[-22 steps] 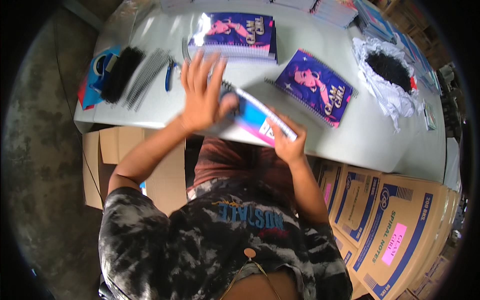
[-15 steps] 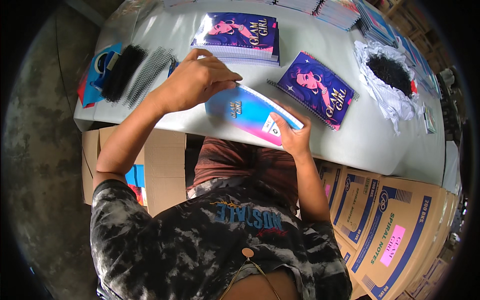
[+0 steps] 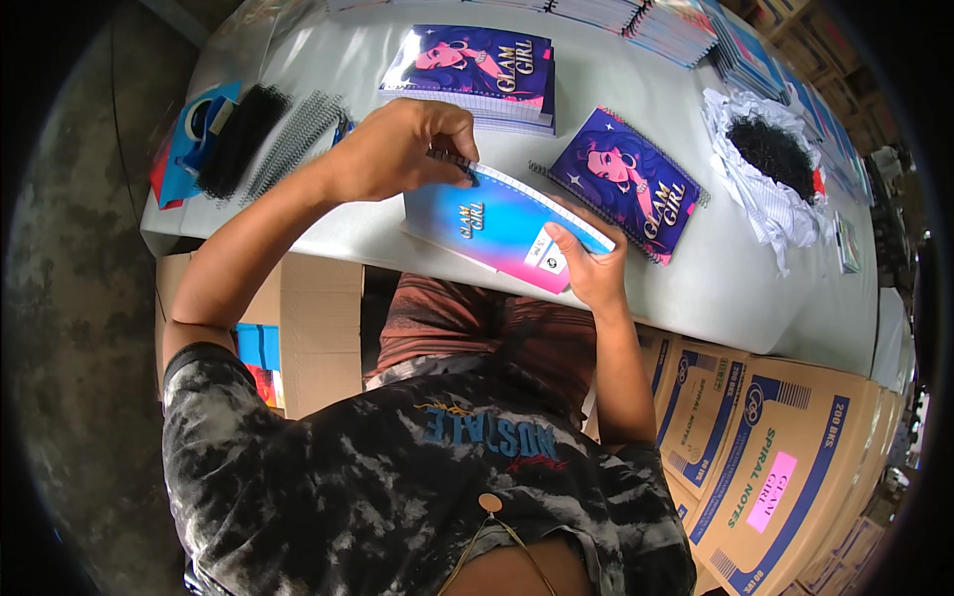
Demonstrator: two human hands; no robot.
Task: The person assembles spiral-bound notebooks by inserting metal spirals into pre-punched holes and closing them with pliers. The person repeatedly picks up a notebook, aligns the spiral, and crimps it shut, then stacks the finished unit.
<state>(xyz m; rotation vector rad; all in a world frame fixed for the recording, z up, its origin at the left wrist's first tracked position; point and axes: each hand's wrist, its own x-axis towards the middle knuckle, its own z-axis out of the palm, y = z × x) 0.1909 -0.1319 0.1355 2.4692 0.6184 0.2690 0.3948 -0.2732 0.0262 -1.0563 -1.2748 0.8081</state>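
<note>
Evidently, from the head view, a blue-and-pink notebook [image 3: 487,228] is held tilted at centre frame, over the near side of the pale table [image 3: 755,283]; contact with the tabletop cannot be confirmed. Left hand [image 3: 415,144]: thumb and fingers bent together, apparently pinching a dark coil [image 3: 452,157] at the upper left end of the punched edge; the exact fingertip contact is partly hidden. Right hand [image 3: 594,266]: thumb pressed flat on the cover near the lower right corner, remaining fingers behind. Loose coils [image 3: 293,149] lie upper left; a purple notebook [image 3: 626,179], coil ends protruding, lies right of centre, below a notebook stack [image 3: 467,79]. In this inspector's judgement, the step is threading; good practice requires sheets squared under firm right-hand pressure, holes aligned, and the coil rolled lightly in line with the edge, never forced, lest holes tear or wire deform.
</note>
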